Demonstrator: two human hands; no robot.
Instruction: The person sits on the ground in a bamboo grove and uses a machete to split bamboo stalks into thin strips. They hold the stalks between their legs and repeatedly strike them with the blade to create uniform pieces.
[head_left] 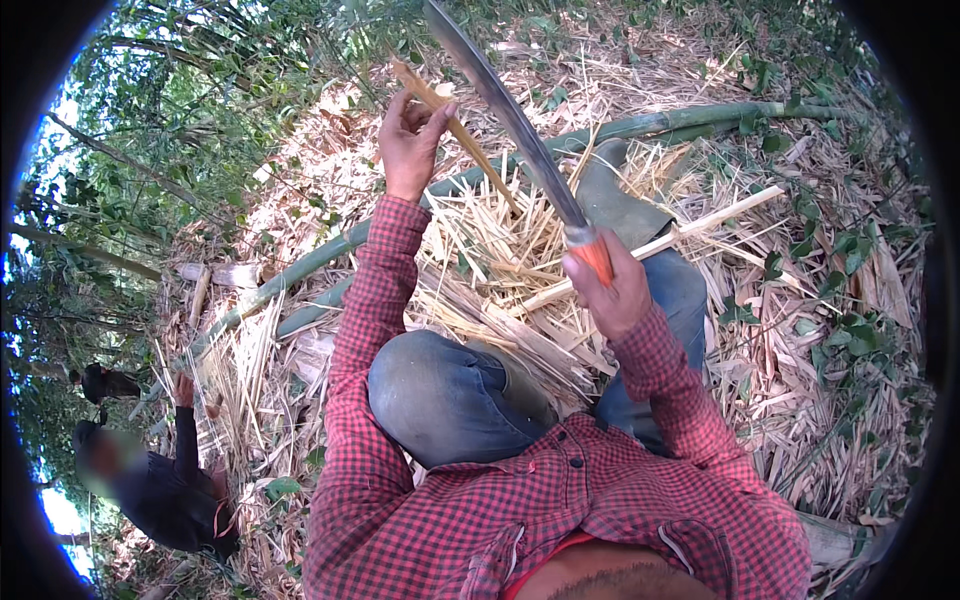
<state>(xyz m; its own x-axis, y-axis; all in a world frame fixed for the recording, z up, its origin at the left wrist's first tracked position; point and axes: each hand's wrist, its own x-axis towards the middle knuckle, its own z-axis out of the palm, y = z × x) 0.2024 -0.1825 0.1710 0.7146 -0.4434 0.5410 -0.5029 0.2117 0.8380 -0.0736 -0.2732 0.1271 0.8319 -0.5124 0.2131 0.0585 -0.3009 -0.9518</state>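
My left hand [410, 140] is raised ahead, its fingers closed round a narrow yellow-brown bamboo strip [472, 148]. The strip slants down and to the right, its lower end over a heap of pale bamboo splinters [460, 240]. In my right hand [618, 290] is a machete [515, 125], gripped by its orange handle. Its long dark blade points up and to the left, to the right of the strip and apart from it. Beneath my right hand a pale split bamboo stick [705, 222] lies slantwise across my right leg, near the green rubber boot [612, 195].
A long green bamboo pole [650, 122] curves across the ground beyond the heap. Dry leaves and husks [820, 340] cover the ground. At the left sits a person in dark clothes [165, 495], with another dark-clad person [108, 384] farther back. Green undergrowth [200, 120] stands at the far left.
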